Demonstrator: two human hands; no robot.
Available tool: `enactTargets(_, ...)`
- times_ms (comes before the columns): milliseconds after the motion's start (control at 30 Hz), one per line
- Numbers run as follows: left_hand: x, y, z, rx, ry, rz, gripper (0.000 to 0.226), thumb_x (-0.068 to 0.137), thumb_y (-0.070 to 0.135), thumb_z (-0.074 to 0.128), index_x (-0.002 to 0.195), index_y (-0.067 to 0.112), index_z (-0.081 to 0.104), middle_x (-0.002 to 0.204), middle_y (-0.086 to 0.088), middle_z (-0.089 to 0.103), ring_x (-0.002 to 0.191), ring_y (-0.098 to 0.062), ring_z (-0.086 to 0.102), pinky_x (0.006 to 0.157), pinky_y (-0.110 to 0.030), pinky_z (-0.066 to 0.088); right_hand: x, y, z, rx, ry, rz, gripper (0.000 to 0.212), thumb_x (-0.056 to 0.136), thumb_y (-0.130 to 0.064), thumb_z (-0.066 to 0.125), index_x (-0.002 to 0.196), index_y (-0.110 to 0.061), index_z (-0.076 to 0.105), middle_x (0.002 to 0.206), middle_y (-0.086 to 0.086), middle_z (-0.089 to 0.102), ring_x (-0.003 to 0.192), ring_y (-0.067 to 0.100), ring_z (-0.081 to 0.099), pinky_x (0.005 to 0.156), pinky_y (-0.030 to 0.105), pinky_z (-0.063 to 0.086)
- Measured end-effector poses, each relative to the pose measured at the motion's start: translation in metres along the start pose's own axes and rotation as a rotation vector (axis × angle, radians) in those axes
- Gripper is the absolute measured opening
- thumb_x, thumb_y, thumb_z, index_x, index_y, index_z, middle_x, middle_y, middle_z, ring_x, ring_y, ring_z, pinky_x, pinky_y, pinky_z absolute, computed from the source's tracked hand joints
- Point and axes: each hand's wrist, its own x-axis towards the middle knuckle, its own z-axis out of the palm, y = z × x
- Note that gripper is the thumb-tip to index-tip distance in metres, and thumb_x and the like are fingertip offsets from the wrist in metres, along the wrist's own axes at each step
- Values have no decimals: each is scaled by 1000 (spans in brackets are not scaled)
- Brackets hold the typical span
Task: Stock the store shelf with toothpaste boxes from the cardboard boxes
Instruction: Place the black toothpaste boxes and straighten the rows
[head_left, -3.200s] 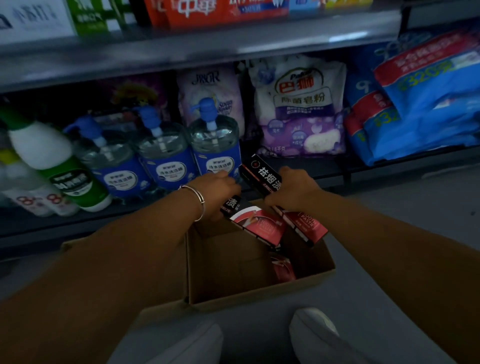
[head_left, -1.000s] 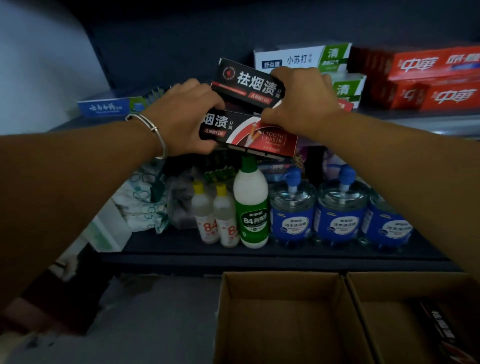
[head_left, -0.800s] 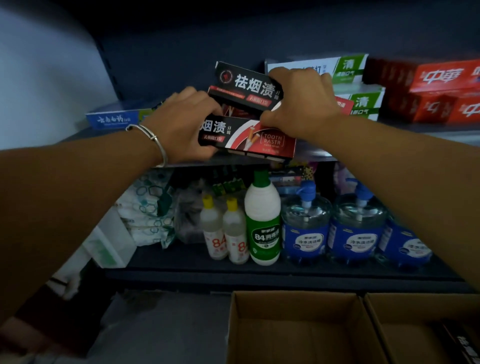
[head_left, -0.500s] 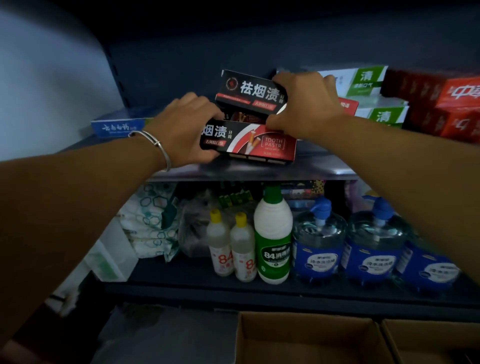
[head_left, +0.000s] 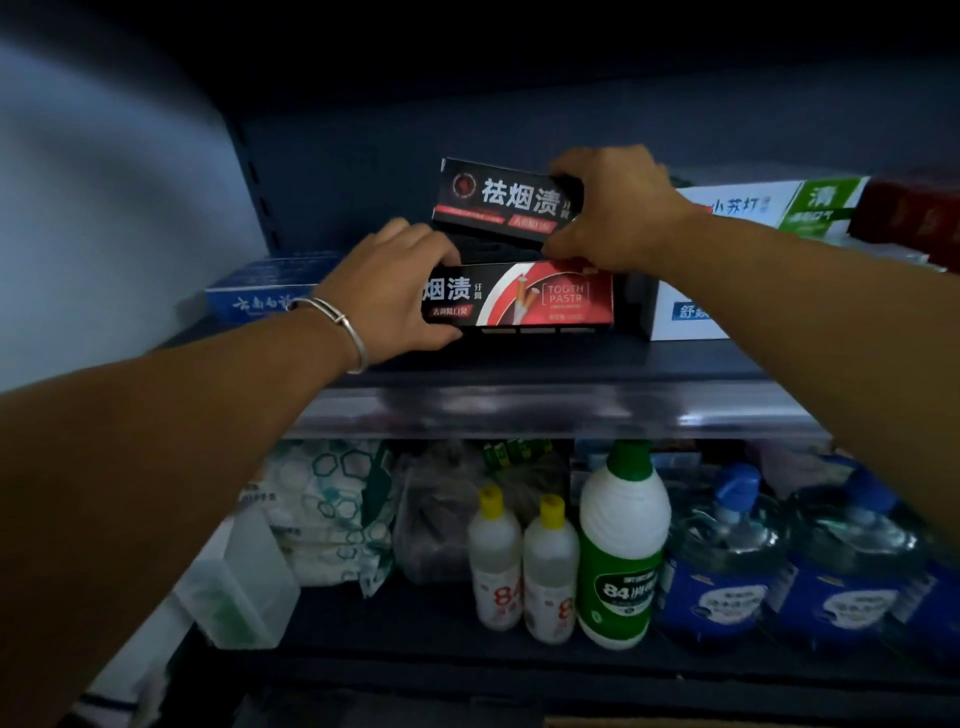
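The left hand (head_left: 400, 291) hides the lower box's (head_left: 540, 299) left end, the right hand (head_left: 618, 208) the upper box's (head_left: 506, 200) right end. Both boxes are black and red with white lettering, long axes left-right, gripped on the shelf (head_left: 545, 400); what lies between them is unclear

The scene is dimly lit, with a cool blue cast. The brightest patch is found on the pale wall (head_left: 104, 208) at the upper left, while the top of the frame is lost in near-black shadow. A soft glare is carried along the shelf edge (head_left: 519, 410) across the middle. Print on the black toothpaste boxes (head_left: 519, 296) is rendered sharply — the lower corners and right edge are smeared and bowed by wide-angle distortion.
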Motion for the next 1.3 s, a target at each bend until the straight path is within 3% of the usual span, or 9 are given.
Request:
enactTargets(200, 11, -9, 13, 16, 3, 13, 53, 66, 31, 78, 108, 7, 56, 104, -8, 57, 100, -25, 46, 87, -37, 39, 21, 4, 8, -62, -37, 49, 70, 66, -26, 83, 125, -9, 51, 120, 11, 58, 111, 30, 55, 96, 46, 46)
enactTargets(333, 19, -14, 21, 46, -14, 40, 49, 70, 33, 75, 107, 10, 55, 105, -6, 55, 101, -24, 45, 86, -34, 36, 33, 5, 11, -165, -71, -5, 59, 63, -33, 84, 112, -11, 61, 115, 12, 57, 109, 30, 53, 93, 42, 48)
enactTargets(633, 30, -23, 29, 101, -45, 89, 51, 66, 36, 78, 105, 12, 53, 103, -4, 52, 99, -22, 45, 82, -28, 32, 44, 11, 13, -147, -213, 22, 71, 61, -26, 86, 121, -13, 52, 117, 7, 60, 108, 26, 58, 93, 41, 50)
enactTargets(933, 25, -28, 28, 86, -108, 59, 57, 67, 38, 77, 111, 13, 51, 111, -3, 50, 106, -20, 43, 89, -31, 34, 56, 1, 25, -114, -314, -27, 62, 80, -19, 73, 137, -16, 48, 134, 5, 52, 122, 21, 50, 89, 23, 40)
enactTargets(1300, 26, -35, 34, 69, -106, 72, 57, 65, 38, 80, 107, 12, 52, 108, -4, 51, 103, -21, 44, 88, -33, 36, 65, -12, 59, -102, -338, 22, 36, 92, -2, 47, 126, -7, 59, 129, 12, 55, 115, 24, 55, 89, 25, 47)
